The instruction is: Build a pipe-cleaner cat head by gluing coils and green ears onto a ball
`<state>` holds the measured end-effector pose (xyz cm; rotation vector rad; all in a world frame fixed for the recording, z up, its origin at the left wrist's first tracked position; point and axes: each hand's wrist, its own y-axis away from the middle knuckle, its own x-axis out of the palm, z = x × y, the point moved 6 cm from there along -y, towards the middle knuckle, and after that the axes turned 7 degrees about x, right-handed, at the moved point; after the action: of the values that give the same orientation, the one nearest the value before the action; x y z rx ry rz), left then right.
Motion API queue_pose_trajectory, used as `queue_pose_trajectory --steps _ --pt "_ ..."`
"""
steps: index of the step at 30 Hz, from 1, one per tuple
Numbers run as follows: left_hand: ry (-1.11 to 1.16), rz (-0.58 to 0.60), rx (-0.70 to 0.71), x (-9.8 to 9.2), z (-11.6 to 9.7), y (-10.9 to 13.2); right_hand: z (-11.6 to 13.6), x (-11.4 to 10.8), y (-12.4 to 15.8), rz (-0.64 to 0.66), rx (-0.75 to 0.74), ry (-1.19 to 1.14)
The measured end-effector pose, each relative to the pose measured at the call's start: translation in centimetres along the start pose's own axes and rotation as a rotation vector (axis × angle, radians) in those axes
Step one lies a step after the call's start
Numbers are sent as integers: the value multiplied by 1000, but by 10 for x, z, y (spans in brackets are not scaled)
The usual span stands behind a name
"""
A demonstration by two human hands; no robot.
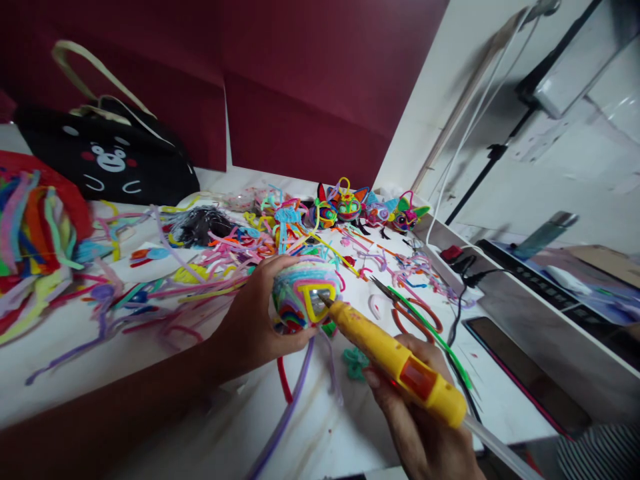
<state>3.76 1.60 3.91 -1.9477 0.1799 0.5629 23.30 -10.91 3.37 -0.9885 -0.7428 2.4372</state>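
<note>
My left hand (pixel 250 327) is wrapped round a ball covered in coiled pipe cleaners (pixel 290 287), holding it above the table. A yellow outline on its side frames a shiny silvery patch. In my right hand (pixel 420 413) is a yellow hot glue gun (pixel 395 357), a clear glue stick poking out of its rear end. The nozzle tip is at the silvery patch; I cannot tell if it touches. Below the ball hang purple and red pipe cleaners. A teal pipe-cleaner flower (pixel 355 363) lies near the glue gun.
Orange-handled scissors (pixel 413 312) and a green pipe cleaner lie right of the ball. Loose pipe cleaners (pixel 240 250) spread across the white table. Several finished colourful heads (pixel 350 205) stand behind. A phone (pixel 525 373) and cables are at right, a black bag (pixel 110 160) at back left.
</note>
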Motion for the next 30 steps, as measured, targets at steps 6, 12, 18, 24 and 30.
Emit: queue_pose_trajectory --steps 6,12,18,24,30 --pt "-11 23 -24 0 1 0 3 1 1 -1 -41 44" --pt "-1 11 -3 0 1 0 3 -1 2 7 -47 51" --pt "-16 52 -30 0 0 -1 4 -1 1 -16 -67 73" --pt "6 70 -50 1 0 -1 2 -1 0 6 -19 77" --pt "8 55 -38 0 0 -1 8 -4 0 -6 -18 71"
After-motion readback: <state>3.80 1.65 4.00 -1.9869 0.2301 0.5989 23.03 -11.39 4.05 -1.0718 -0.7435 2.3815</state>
